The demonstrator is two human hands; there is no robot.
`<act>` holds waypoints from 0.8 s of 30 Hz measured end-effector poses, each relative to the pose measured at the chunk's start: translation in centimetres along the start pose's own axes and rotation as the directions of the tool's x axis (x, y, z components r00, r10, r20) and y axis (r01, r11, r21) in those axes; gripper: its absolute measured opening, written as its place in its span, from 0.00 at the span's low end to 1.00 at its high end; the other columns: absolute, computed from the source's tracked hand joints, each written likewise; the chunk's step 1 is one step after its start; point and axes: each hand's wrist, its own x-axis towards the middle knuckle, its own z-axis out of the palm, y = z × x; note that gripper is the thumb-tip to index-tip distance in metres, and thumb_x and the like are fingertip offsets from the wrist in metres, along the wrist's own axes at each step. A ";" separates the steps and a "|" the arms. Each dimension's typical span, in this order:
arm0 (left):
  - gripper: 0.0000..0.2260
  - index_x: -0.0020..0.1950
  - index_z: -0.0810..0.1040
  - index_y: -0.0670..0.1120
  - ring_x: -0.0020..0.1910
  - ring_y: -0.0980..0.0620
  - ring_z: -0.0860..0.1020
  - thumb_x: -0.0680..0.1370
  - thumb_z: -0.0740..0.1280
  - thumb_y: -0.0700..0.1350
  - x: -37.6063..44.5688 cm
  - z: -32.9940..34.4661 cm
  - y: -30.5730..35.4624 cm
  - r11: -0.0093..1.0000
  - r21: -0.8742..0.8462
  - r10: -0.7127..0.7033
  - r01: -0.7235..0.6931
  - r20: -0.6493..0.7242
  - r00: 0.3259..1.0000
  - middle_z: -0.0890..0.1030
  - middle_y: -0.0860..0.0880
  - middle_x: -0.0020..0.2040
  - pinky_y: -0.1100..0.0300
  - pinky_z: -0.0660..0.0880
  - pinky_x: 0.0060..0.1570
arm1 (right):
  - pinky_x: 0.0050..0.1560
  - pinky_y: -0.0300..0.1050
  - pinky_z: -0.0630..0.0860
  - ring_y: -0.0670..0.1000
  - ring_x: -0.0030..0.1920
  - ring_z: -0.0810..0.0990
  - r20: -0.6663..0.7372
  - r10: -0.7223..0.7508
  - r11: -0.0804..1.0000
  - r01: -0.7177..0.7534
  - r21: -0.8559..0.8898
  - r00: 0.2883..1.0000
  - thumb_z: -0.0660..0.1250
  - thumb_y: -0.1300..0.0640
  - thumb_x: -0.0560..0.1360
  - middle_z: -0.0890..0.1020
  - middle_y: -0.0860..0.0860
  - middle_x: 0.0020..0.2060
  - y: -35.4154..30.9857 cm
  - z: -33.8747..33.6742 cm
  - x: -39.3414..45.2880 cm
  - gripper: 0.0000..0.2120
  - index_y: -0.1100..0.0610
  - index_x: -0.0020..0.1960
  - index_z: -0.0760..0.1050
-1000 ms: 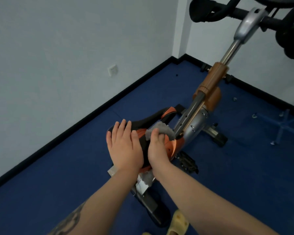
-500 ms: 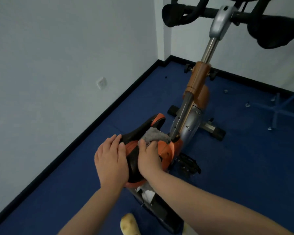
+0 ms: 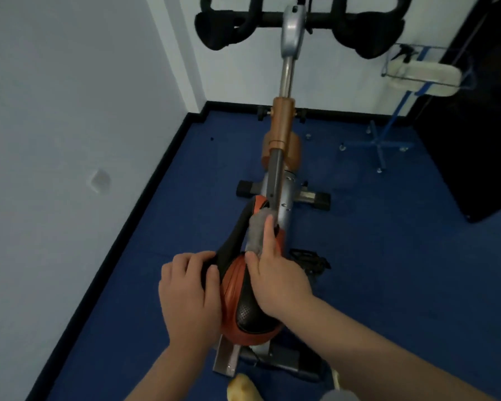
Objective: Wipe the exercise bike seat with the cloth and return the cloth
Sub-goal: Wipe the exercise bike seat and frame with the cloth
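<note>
Pressing down w/ my right hand (image 3: 275,280), I've got the small grey crumpled cloth (image 3: 257,234) pinned on the narrow nose of the orange-and-black padded bike seat (image 3: 245,308). Fingers run forward along the cloth, thumb on its near edge, so the hand lies mostly flat on top rather than curled round it; the cloth sits under and just ahead of the fingers, right beside the grey metal frame post (image 3: 276,180). My left hand (image 3: 190,296) is half curled over the seat's left rear edge, fingers wrapped onto the black side panel, nothing else in it. Seat points away from me toward the black padded handlebars (image 3: 298,24). Blue carpeted floor (image 3: 388,256) below, white wall (image 3: 55,111) to the left, blue wheeled stand (image 3: 383,143) far right, well apart from the bike.
</note>
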 end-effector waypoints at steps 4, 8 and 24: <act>0.12 0.54 0.77 0.52 0.48 0.55 0.69 0.75 0.58 0.50 0.0 0.0 -0.4 0.997 -0.017 0.079 -0.078 0.056 0.995 0.74 0.55 0.49 0.56 0.65 0.46 | 0.58 0.56 0.73 0.55 0.56 0.78 -0.008 0.067 0.993 -0.066 0.100 0.998 0.43 0.42 0.81 0.68 0.52 0.71 0.0 1.2 -3.8 0.29 0.44 0.75 0.31; 0.12 0.55 0.77 0.52 0.51 0.53 0.70 0.75 0.58 0.50 0.1 -0.1 -0.5 0.994 -0.037 0.106 -0.104 0.070 0.992 0.75 0.54 0.51 0.52 0.68 0.46 | 0.64 0.50 0.70 0.52 0.72 0.64 -0.004 0.149 0.961 -0.144 0.238 0.989 0.42 0.39 0.80 0.45 0.46 0.78 -0.3 2.4 -4.7 0.27 0.39 0.76 0.36; 0.12 0.54 0.78 0.51 0.53 0.49 0.70 0.75 0.59 0.48 -0.4 0.3 -0.6 0.987 -0.085 0.137 -0.134 0.027 0.990 0.77 0.51 0.52 0.57 0.64 0.46 | 0.64 0.44 0.74 0.42 0.62 0.76 -0.084 0.052 0.572 0.039 0.819 0.995 0.71 0.52 0.74 0.76 0.44 0.65 3.2 2.3 -3.0 0.26 0.39 0.69 0.69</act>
